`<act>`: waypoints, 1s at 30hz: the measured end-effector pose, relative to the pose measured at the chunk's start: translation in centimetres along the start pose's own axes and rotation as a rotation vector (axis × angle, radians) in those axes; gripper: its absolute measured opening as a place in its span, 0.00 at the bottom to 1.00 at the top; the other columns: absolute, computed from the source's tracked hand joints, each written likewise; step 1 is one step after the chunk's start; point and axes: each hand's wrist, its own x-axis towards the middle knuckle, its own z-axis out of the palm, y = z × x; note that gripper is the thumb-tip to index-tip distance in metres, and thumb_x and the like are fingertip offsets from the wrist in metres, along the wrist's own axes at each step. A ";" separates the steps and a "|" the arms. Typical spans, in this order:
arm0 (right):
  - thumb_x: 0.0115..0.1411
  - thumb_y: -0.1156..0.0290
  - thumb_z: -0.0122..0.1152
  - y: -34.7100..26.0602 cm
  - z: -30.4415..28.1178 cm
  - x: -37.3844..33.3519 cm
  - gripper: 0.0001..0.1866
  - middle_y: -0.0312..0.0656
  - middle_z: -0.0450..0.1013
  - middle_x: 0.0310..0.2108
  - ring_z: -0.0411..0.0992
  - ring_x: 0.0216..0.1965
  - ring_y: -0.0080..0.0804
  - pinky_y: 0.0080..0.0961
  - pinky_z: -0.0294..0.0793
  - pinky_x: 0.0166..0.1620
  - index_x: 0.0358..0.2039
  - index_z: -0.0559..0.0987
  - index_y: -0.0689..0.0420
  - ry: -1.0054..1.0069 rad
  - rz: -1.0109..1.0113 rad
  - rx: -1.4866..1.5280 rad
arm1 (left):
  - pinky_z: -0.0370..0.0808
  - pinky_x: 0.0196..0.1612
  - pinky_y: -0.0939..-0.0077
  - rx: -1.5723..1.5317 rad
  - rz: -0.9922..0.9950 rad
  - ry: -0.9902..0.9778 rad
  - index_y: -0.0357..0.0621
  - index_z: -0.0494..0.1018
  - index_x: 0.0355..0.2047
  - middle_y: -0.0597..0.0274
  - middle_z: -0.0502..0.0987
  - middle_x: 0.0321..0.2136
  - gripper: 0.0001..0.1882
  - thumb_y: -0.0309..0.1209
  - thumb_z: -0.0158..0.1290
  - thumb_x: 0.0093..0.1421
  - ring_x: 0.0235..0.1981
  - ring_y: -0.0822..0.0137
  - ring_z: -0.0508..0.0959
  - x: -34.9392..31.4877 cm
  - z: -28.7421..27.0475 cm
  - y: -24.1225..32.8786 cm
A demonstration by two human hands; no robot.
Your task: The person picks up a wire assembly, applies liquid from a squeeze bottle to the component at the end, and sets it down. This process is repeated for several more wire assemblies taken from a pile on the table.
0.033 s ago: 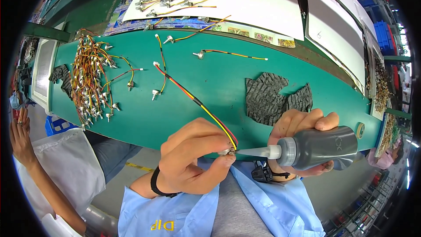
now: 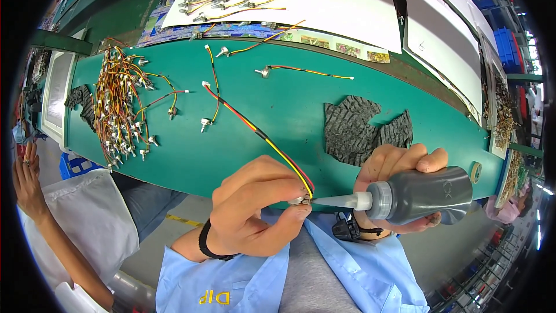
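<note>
left hand (image 2: 255, 206) pinches a small wired component (image 2: 299, 199). right hand (image 2: 399, 188) grips a grey squeeze bottle (image 2: 423, 195), its nozzle lying level, pointing left, tip touching the component.

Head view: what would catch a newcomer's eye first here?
At lower centre, the left hand pinches a small metal part on a red-yellow-black wire lead, while the right hand aims a grey squeeze bottle so its white nozzle meets that part. On the green table, a dense bundle of similar wired parts lies at the left, and a dark textured cloth lies right of centre.
</note>
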 end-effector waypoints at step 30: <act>0.54 0.56 0.68 -1.7 -9.3 -2.7 0.27 0.43 0.73 0.41 0.72 0.39 0.29 0.28 0.73 0.42 0.47 0.71 0.61 0.323 0.334 -0.816 | 0.59 0.63 0.62 0.036 -0.597 -0.217 0.39 0.65 0.46 0.49 0.69 0.53 0.08 0.22 0.44 0.66 0.64 0.55 0.62 -0.6 4.1 -6.4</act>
